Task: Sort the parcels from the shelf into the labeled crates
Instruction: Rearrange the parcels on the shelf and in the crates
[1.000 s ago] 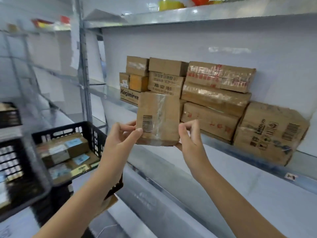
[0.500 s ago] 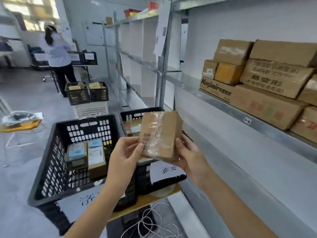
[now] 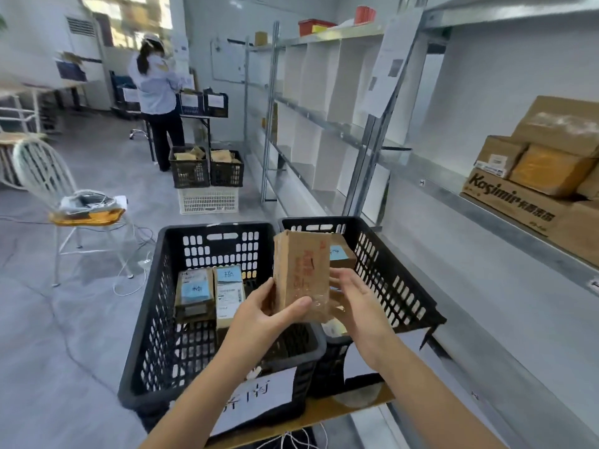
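Brown cardboard parcel (image 3: 301, 273), flat and rectangular, red print on its face, glossy clear tape wrinkled over the lower end — held upright above the meeting rims of two black perforated plastic crates. Left hand (image 3: 259, 319) gripping it, thumb across the front, fingers curled behind the left edge. Right hand (image 3: 359, 306) loosely spread beside the right edge, fingers near straight; contact hard to tell. In the left crate (image 3: 152, 319), two small boxes (image 3: 194, 293) side by side, each with a blue sticker; white paper label (image 3: 259, 396) on its front wall. In the right crate (image 3: 398, 277), one box (image 3: 340, 252) — blue sticker too. Stacked cartons (image 3: 509, 202) on the steel shelf (image 3: 437, 184).
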Demonstrator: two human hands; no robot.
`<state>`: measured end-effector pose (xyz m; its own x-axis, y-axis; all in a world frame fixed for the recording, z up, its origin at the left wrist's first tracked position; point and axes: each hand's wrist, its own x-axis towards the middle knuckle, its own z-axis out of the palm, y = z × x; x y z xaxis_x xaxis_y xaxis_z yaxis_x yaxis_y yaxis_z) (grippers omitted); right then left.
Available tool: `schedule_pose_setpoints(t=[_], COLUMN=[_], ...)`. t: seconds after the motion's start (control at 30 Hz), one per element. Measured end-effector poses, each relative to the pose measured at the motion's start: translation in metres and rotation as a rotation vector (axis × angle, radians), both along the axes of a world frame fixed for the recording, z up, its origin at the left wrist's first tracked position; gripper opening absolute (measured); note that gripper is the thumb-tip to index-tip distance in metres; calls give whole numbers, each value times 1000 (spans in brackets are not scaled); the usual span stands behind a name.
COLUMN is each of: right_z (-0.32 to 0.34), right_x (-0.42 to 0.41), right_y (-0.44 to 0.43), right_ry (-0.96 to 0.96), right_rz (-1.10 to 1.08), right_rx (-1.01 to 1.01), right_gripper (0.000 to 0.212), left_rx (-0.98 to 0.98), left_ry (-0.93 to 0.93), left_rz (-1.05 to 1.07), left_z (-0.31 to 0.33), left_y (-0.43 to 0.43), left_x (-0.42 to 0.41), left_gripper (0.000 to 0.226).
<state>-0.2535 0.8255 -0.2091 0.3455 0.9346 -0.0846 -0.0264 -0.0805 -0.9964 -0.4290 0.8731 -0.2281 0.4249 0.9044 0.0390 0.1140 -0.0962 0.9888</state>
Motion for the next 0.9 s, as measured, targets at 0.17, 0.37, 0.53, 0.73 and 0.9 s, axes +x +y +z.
schedule_pose_setpoints(t=[0.17,0.37,0.53,0.73,0.9], right_z=[-7,-22,-26,-43,-53], right_x=[-13,-17,-10,4,24], right_y=[33,56,72,95,115], right_ry=[72,243,286,172,140], right_rz=[172,100,92,125,156], right_rx=[-158,-87,-60,-79,-126], right_gripper=[55,69,58,52,67], left_rx=[-21,6,61,-55,-90], left_ry=[-96,-253,-255,-195,-186], left_rz=[-140,-20,61,181,150], left_z=[-1,-6,-22,-36,-33], left_y=[20,50,73,90,101], left_x=[-14,-38,-42,-29,0], left_gripper=[69,42,50,31,37])
